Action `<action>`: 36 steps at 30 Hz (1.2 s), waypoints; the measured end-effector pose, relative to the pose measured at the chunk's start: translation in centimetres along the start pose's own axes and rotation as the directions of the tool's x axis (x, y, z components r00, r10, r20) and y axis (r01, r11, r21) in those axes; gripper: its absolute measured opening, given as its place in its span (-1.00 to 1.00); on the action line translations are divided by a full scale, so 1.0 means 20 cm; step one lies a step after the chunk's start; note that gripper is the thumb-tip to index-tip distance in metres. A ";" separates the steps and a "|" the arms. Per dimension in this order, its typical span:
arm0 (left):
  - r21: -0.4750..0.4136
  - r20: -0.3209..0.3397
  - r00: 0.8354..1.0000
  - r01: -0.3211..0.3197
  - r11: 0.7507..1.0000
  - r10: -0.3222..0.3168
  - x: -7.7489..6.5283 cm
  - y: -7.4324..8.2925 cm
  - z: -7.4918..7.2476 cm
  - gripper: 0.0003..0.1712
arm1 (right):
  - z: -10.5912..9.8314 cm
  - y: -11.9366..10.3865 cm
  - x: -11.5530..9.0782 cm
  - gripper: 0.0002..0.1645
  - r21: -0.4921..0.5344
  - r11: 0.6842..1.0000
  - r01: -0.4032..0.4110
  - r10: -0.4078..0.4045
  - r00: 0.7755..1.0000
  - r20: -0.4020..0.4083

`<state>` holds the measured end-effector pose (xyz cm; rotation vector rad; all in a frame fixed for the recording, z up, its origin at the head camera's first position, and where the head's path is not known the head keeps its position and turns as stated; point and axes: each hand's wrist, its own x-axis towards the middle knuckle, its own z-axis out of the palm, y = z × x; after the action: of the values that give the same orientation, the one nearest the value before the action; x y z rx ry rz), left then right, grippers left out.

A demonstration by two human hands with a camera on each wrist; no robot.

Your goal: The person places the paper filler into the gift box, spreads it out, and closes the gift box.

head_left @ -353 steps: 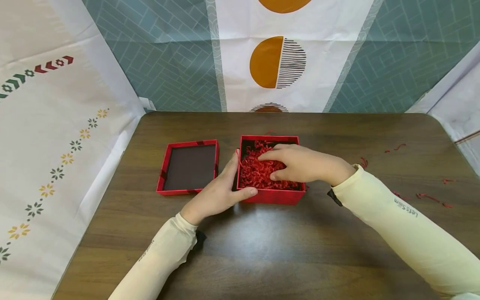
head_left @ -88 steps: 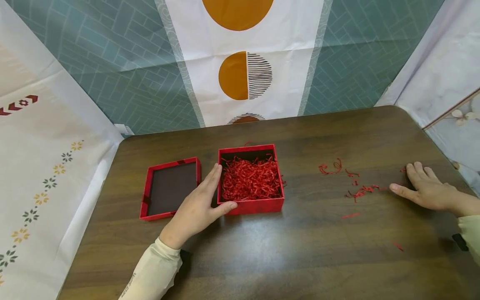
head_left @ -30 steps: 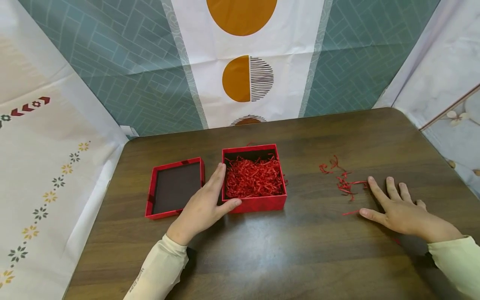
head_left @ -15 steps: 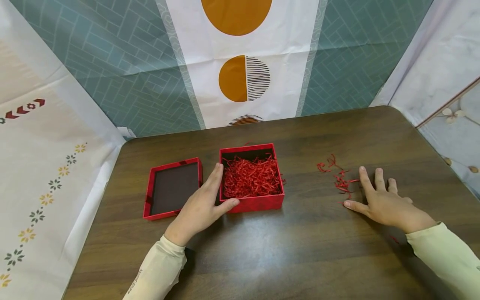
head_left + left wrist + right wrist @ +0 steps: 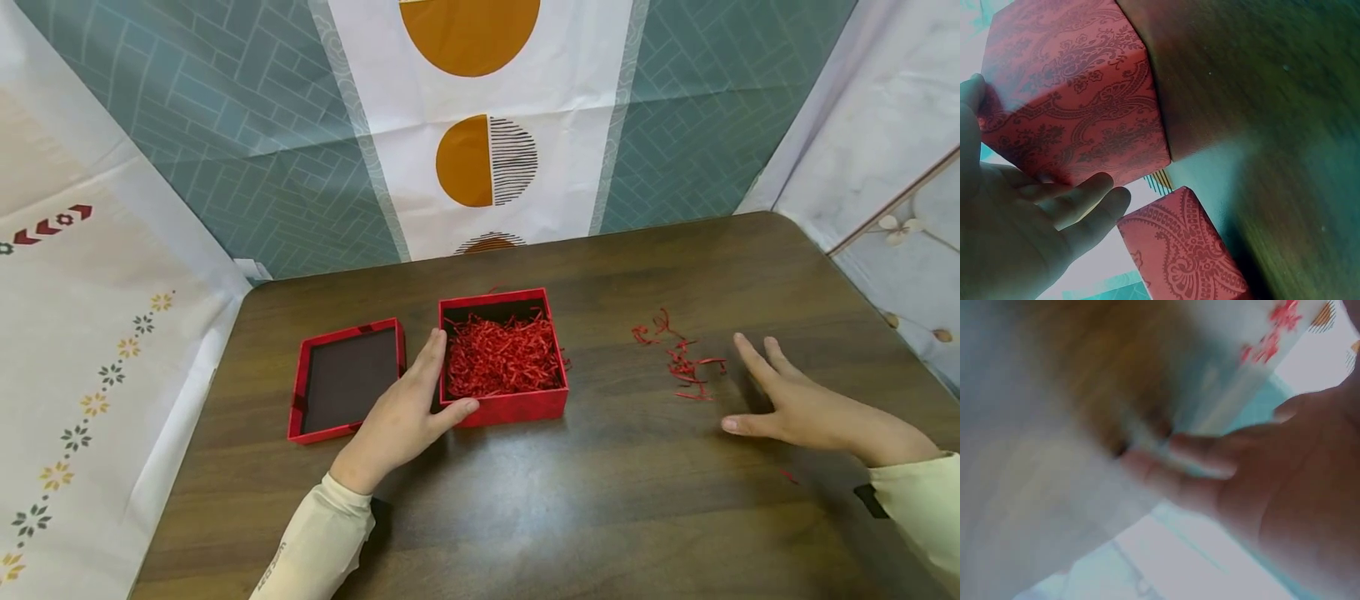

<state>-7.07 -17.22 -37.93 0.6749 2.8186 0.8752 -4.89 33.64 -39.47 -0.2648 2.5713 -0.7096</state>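
- Step in hand, as we judge it: gathering the loose red paper shreds [image 5: 681,362] on the table [image 5: 600,517] toward the red box [image 5: 504,354].
- Our left hand [image 5: 401,417] braces the box's near left corner, thumb on the front wall, fingers straight along the side.
- Our right hand [image 5: 798,404] hovers, fingers [image 5: 753,360] spread and holding nothing; the shreds lie just left of the fingertips, apart.
- Next move calls for a low sweep or a pinch.

Patterned matt card box [image 5: 517,407], shredded paper [image 5: 502,360], glossy wood table [image 5: 600,500]

Blurred right hand [image 5: 1272,506], red shreds [image 5: 1269,337]
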 end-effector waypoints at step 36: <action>-0.020 0.014 0.999 0.034 0.999 -0.033 -0.01 0.01 0.00 0.17 | -0.05 -0.32 0.34 -0.71 -0.363 0.877 0.315 -0.433 0.847 -0.308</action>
<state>-6.92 -17.18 -37.87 0.6268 2.7969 0.8882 -10.97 26.56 -37.98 -0.8321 3.0439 -0.5347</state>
